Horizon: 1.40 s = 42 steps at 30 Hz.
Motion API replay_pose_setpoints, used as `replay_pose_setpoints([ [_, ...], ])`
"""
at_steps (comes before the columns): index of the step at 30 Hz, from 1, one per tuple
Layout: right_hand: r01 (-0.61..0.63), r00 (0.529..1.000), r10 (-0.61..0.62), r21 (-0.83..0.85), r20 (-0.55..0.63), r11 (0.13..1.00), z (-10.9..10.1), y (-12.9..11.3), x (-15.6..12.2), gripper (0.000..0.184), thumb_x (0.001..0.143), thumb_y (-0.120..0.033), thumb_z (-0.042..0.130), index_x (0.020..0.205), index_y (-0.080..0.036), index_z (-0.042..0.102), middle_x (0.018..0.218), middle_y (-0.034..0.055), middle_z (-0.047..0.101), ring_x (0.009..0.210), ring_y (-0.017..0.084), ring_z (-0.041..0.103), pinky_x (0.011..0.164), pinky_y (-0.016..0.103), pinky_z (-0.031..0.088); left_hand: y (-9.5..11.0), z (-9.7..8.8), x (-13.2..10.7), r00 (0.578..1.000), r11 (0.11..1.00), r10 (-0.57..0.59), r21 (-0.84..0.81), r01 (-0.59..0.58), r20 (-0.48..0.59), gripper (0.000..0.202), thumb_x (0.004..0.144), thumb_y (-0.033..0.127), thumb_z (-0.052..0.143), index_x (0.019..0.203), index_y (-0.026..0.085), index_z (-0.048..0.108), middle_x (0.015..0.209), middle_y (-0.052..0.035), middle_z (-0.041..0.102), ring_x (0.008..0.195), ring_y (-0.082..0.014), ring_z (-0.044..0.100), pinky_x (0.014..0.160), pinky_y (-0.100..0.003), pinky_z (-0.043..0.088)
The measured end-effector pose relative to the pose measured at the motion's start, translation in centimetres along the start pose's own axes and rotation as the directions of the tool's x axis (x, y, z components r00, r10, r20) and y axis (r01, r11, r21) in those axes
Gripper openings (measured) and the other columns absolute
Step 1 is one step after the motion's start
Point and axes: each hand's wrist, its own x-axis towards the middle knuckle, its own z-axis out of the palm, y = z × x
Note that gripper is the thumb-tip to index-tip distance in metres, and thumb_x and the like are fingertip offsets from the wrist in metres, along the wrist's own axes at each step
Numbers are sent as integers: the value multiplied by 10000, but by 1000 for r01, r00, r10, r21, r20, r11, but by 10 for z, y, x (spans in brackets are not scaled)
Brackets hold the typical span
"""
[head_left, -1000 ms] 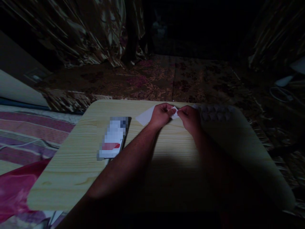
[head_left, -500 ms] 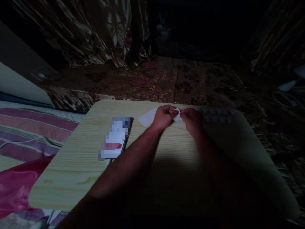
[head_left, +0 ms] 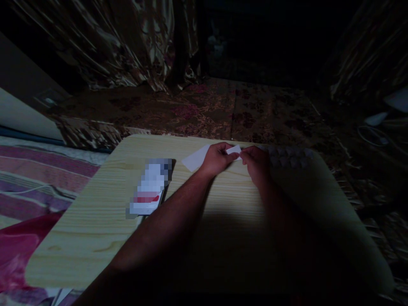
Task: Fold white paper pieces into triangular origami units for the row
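Observation:
Over the far side of the wooden table, my left hand (head_left: 216, 160) is closed on a small white piece of paper (head_left: 234, 151). The fingertips of my right hand (head_left: 256, 163) pinch the right end of the same piece. A larger white sheet of paper (head_left: 195, 159) lies flat just left of my left hand, its right part hidden behind that hand. Close behind my right hand sits a dark tray with rows of rounded bumps (head_left: 288, 156), dim and partly covered.
On the light wooden table (head_left: 79, 225), a phone-like slab with a blurred surface (head_left: 148, 187) lies left of my left forearm. A striped bedspread (head_left: 38, 170) and pink cloth (head_left: 25, 250) border the left side. Patterned fabric (head_left: 197, 110) runs beyond the far edge.
More of the small paper's white face shows between my hands, and my left thumb has shifted on it. The whole view has moved slightly.

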Motion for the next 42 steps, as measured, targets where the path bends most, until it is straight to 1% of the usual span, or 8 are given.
replay_pose_setpoints([
  [4,-9,1000,8,34,30,999,0,-1,0,154,727,-353,666,725,-199,651,568,-36,588,553,136,512,554,270,393,-2,-1,1,1000,998,-11,-65,12,3,315,640,374,831,773,144,661,690,-6,656,567,-98,511,529,-231,361],
  [8,-31,1000,31,97,1,995,0,-3,-1,201,746,-396,674,762,-195,665,576,-33,594,557,138,525,552,267,403,0,-1,-1,997,1000,15,2,-15,79,240,658,326,806,756,143,687,648,10,624,550,-89,486,524,-229,348],
  [11,-4,1000,4,71,-3,997,-1,-3,-2,202,760,-393,674,748,-192,673,592,-24,617,582,142,554,584,272,430,0,-1,-2,993,1000,22,-8,-21,114,226,668,321,794,759,140,693,665,5,636,569,-93,504,556,-237,381],
  [16,14,1000,-14,19,-23,1000,-2,1,-1,210,770,-396,677,750,-186,677,607,-17,636,581,139,565,594,273,440,-1,-1,0,998,1000,1,-19,0,66,310,712,412,771,671,150,612,638,9,610,538,-80,460,522,-231,340],
  [21,36,999,-36,2,-23,999,-1,4,0,217,779,-403,665,763,-187,679,612,-17,637,585,140,568,591,273,440,-1,-2,0,997,1000,-7,-6,8,74,354,712,448,772,646,156,581,601,21,566,511,-70,410,494,-225,297],
  [29,41,999,-41,-47,-13,998,-2,-1,-2,220,792,-407,647,768,-190,673,611,-15,625,590,146,560,586,278,428,-2,-1,0,996,993,23,113,-33,89,273,726,406,739,709,143,666,644,7,611,545,-90,461,520,-234,353],
  [37,45,999,-45,-29,3,999,0,3,-2,192,782,-381,654,761,-191,671,614,-20,617,581,141,541,579,279,413,1,-2,-2,995,996,18,81,-26,96,223,724,357,731,730,138,686,663,-2,640,555,-96,483,540,-241,373],
  [42,53,998,-51,-62,21,997,0,2,-2,190,787,-381,658,752,-195,673,610,-19,617,573,140,539,569,277,409,-3,-2,-1,994,996,32,77,-40,105,213,725,344,729,727,134,687,656,-3,630,548,-91,465,531,-237,359],
])
